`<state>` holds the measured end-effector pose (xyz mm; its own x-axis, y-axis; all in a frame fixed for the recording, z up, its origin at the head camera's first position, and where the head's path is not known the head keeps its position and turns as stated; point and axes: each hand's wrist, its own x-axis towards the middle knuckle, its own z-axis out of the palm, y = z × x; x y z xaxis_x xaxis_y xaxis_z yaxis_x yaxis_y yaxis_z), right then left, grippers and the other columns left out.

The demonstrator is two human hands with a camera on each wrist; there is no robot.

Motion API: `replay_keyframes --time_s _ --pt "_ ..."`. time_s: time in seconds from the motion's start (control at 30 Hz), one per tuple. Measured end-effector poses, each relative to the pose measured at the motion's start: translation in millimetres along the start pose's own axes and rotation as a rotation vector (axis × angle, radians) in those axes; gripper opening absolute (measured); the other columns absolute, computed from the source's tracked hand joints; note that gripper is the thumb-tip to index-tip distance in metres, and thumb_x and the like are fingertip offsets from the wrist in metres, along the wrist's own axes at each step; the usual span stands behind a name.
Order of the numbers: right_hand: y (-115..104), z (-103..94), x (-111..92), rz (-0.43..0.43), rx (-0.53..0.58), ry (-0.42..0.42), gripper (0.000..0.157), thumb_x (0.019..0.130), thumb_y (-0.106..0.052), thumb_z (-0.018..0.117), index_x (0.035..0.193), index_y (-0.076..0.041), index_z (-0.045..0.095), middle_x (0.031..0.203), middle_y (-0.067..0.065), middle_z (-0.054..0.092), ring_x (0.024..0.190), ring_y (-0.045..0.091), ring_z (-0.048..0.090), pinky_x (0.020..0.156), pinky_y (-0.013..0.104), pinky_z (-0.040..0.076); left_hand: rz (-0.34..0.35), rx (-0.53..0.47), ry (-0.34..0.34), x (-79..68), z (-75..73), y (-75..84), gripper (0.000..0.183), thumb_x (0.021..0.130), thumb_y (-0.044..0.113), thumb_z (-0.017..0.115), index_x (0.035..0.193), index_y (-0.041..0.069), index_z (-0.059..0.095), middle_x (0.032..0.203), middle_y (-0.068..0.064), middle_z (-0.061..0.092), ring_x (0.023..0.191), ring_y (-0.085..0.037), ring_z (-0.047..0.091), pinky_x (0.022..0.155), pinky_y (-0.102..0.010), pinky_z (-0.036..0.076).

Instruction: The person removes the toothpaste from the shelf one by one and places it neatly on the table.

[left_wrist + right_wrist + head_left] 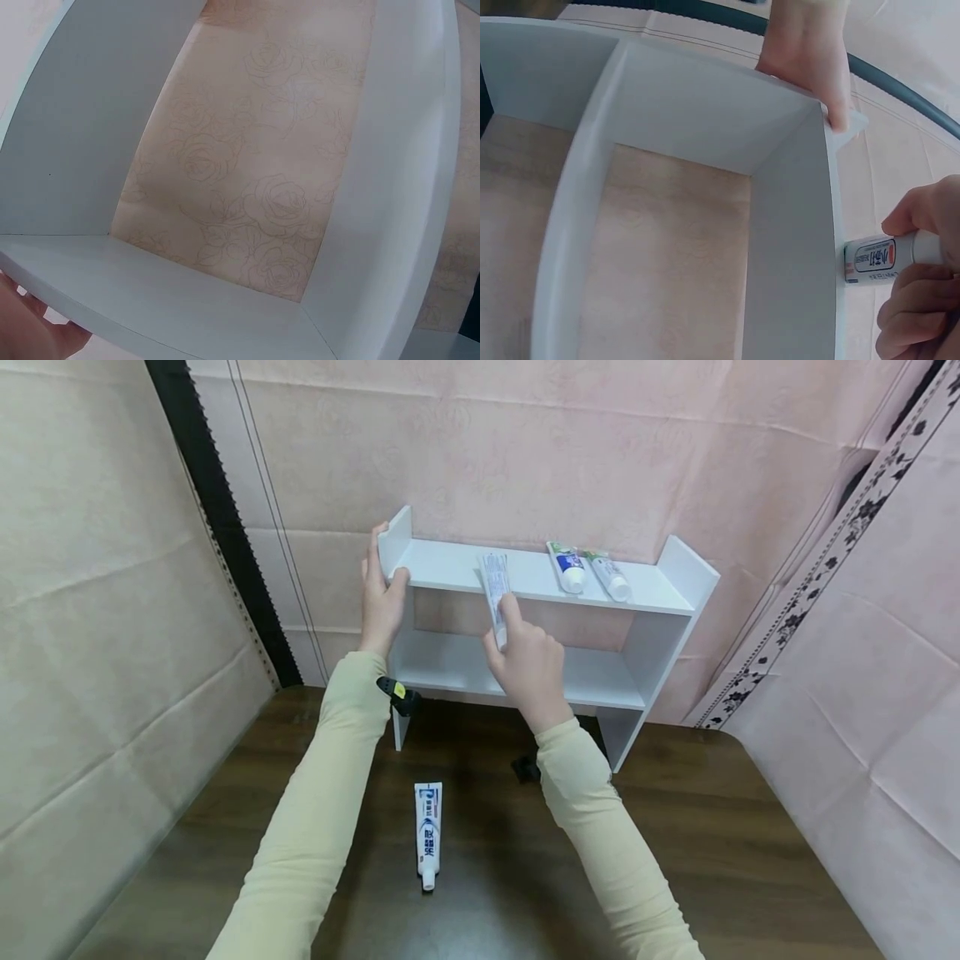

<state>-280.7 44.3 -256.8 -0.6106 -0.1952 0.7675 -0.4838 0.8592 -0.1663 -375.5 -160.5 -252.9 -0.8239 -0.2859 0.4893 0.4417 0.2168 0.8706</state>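
My right hand (528, 664) grips a white toothpaste tube (495, 578) by its cap end; the tube's flat end overlaps the top shelf in the head view. In the right wrist view that tube (877, 256) lies right at the top board's edge, thumb and curled fingers around its cap end. With my left hand (384, 593) I hold the upper left side panel of the white shelf unit (630, 689), thumb in front. Two more toothpaste tubes (567, 568) (609, 578) lie side by side on the top shelf, caps toward me.
Another toothpaste tube (428, 835) lies on the brown wooden table (480, 910), cap toward me. Patterned cloth (525, 460) hangs behind the unit and at both sides. Black wrist devices (400, 695) sit by both forearms.
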Motion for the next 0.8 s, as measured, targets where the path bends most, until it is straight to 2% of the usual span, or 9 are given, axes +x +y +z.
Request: replay_keyframes --time_s 0.2,0.3,0.8 --pt "-1.0 2.1 -18.0 -0.040 -0.016 0.040 0.031 0.091 -0.016 0.059 0.119 -0.004 0.053 0.086 0.017 0.074 0.047 0.022 0.058 0.040 0.030 0.038 0.007 -0.005 0.004 0.9 1.3 0.8 0.067 0.092 0.014 0.044 0.146 0.049 0.027 0.145 -0.005 0.033 0.119 -0.014 0.040 0.097 -0.036 0.038" --pt "-0.5 4.2 -24.6 -0.050 -0.009 0.053 0.031 0.090 -0.015 0.060 0.119 -0.005 0.054 0.089 0.017 0.075 0.047 0.022 0.058 0.039 0.029 0.037 0.013 -0.002 0.014 1.3 1.9 -0.1 0.067 0.092 0.013 0.044 0.146 0.048 0.027 0.145 -0.005 0.034 0.118 -0.014 0.041 0.096 -0.035 0.039" --pt "-0.1 7.0 -39.8 -0.050 0.043 0.071 0.034 0.088 -0.013 0.063 0.121 -0.004 0.057 0.096 0.016 0.075 0.052 0.021 0.061 0.040 0.026 0.036 0.006 -0.018 0.021 1.7 3.3 0.5 0.068 0.092 0.011 0.043 0.146 0.048 0.027 0.146 -0.004 0.034 0.118 -0.014 0.040 0.095 -0.034 0.038"
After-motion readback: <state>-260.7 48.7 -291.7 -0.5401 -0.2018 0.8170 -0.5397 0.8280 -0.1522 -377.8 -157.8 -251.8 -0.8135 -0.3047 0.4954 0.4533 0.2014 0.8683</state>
